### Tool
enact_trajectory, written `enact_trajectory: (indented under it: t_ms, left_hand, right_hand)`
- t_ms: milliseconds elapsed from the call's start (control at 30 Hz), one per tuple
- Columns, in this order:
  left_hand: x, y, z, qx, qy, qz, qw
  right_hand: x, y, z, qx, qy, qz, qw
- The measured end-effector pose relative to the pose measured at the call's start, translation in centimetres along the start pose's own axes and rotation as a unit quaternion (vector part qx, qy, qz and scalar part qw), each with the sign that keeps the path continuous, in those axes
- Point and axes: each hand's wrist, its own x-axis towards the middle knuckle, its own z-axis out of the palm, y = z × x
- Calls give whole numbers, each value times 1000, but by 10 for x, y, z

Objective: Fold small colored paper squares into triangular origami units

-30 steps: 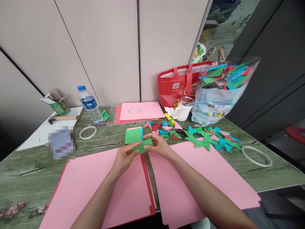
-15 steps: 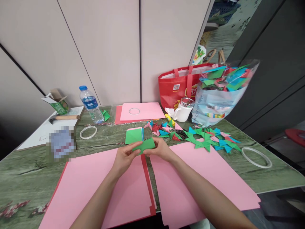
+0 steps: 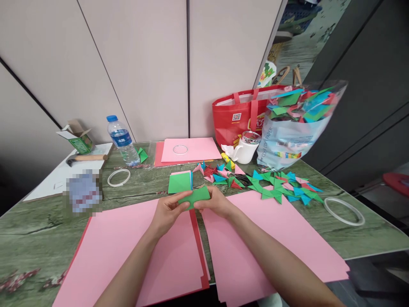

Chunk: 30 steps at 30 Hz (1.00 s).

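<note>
A folded piece of green paper (image 3: 197, 195) is held up between my two hands, above the gap between two stacks of pink paper. My left hand (image 3: 168, 212) pinches its left end between thumb and fingers. At the right end, my right hand (image 3: 216, 201) grips it the same way. Just behind lies a small stack of square paper (image 3: 179, 182), green on top with pink and blue edges showing. The left pink stack (image 3: 137, 256) has red sheets under it; the right pink stack (image 3: 255, 251) lies beneath my right forearm.
Folded paper pieces (image 3: 220, 174) and star-like paper rings (image 3: 271, 186) lie at the back right. Behind them stand a white mug (image 3: 247, 147), a red bag (image 3: 230, 123) and a plastic bag of paper pieces (image 3: 284, 140). A water bottle (image 3: 123, 140) and a hammer (image 3: 87, 157) are at left.
The folded green paper has shifted slightly to the right and tilted a little in my hands. Both hands keep their pinch on it.
</note>
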Motion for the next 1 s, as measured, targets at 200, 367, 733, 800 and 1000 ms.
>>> enact_trajectory:
  t_ms: [200, 367, 733, 800, 1000]
  left_hand:
    - [1, 0, 0, -16, 17, -20, 1000]
    - [4, 0, 2, -47, 36, -31, 998]
    - [7, -6, -1, -176, 62, -72, 980]
    - [7, -7, -1, -151, 73, -65, 984]
    - [5, -8, 0, -19, 103, -26, 994]
  right_hand:
    - [4, 1, -5, 41, 36, 7, 998]
    - [6, 0, -10, 92, 60, 40, 993]
    - [9, 5, -12, 191, 54, 46, 979]
    - [9, 5, -11, 173, 51, 35, 983]
    - [5, 2, -1, 53, 91, -24, 994]
